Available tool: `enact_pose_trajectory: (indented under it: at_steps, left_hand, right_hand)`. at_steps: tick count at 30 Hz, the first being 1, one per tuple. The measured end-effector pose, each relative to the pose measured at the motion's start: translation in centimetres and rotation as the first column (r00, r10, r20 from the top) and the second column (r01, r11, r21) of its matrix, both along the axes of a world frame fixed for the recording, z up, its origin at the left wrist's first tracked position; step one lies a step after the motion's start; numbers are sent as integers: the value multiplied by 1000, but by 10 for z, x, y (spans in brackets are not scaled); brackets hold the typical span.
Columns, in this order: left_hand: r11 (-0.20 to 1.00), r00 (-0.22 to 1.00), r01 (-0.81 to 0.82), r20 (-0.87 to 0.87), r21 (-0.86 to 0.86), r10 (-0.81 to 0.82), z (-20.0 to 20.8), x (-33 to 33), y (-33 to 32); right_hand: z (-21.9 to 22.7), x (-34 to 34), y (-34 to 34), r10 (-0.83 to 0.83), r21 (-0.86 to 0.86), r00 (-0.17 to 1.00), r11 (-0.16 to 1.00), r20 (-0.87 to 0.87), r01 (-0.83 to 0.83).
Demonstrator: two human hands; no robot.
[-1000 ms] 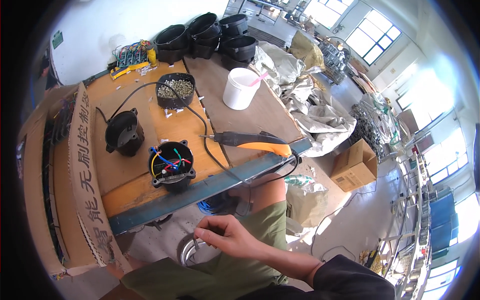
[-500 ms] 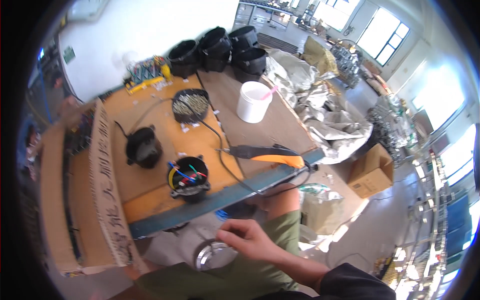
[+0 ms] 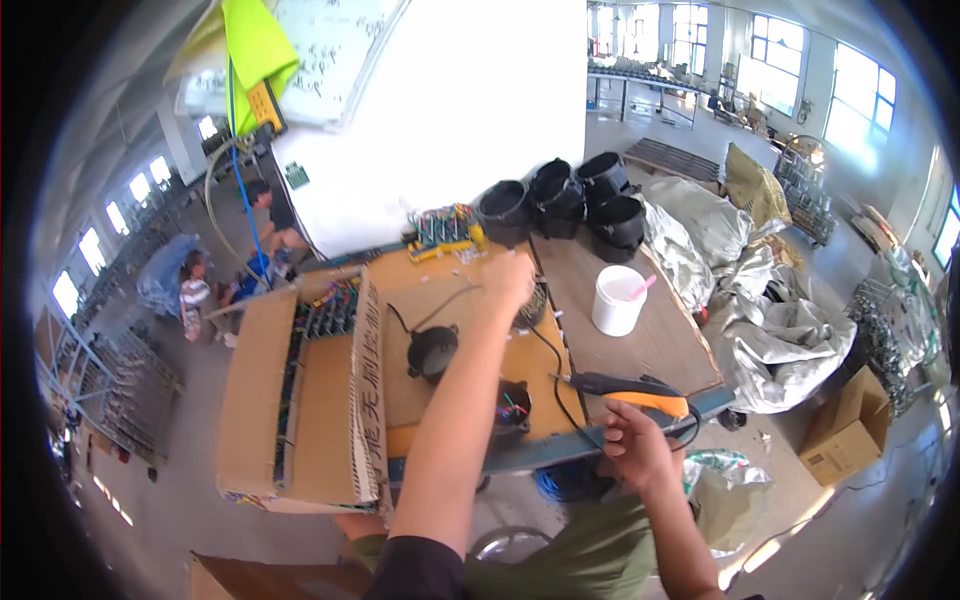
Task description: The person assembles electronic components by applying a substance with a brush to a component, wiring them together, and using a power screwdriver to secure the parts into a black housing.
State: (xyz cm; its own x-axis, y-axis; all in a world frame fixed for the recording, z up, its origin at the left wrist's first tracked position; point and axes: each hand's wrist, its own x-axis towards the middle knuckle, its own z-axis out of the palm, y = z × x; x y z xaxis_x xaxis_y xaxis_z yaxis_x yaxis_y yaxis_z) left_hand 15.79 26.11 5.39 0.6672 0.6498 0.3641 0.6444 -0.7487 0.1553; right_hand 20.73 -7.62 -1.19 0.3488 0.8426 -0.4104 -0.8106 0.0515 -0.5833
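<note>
My left hand [image 3: 510, 282] reaches far across the table to a black dish [image 3: 536, 306] of small pale pieces. Its fingers point down and are hidden behind the hand. My right hand [image 3: 640, 448] is at the table's front edge with its fingers curled in; whether something small is in them is hidden. Just beyond its fingertips lies an orange-and-black corded hand tool [image 3: 632, 390], like an electric screwdriver. A round black housing [image 3: 514, 408] with coloured wires stands partly behind my left forearm. Another black housing [image 3: 432, 352] sits left of that forearm.
An open cardboard box [image 3: 330, 420] with circuit boards [image 3: 332, 308] is on the left. Several black housings [image 3: 560, 196] and more circuit boards [image 3: 442, 228] line the back. A white bucket [image 3: 617, 305] stands right, beside pale sacks [image 3: 770, 320]. People are in the left background.
The view has swung left and up. My left hand has come in and reached over the dish. My right hand has risen from my lap to beside the corded tool.
</note>
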Motion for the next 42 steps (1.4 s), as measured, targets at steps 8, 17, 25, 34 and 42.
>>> enact_pose_trajectory:
  at_steps: [8,17,25,34,42]
  left_hand:
    - [992,989,120,-93,32,-117,-42,46,4]
    - [949,926,280,-220,-148,-308,-35,58,28]
    - [938,968,242,-9,-250,-252,-29,32,41]
    - [771,949,263,302,-580,-97,-3,13,23]
    - [438,149,782,815,-444,560,47,-90,-79]
  right_hand:
    - [-25,90,-2,51,-205,978,974,-201,-93]
    - [-10,92,57,-129,-509,975,836,182,205]
    - [34,69,26,-273,-160,762,884,588,440]
    - [67,59,11,-265,617,849,594,-456,517]
    - [97,14,15,-851,718,438,496,290,488]
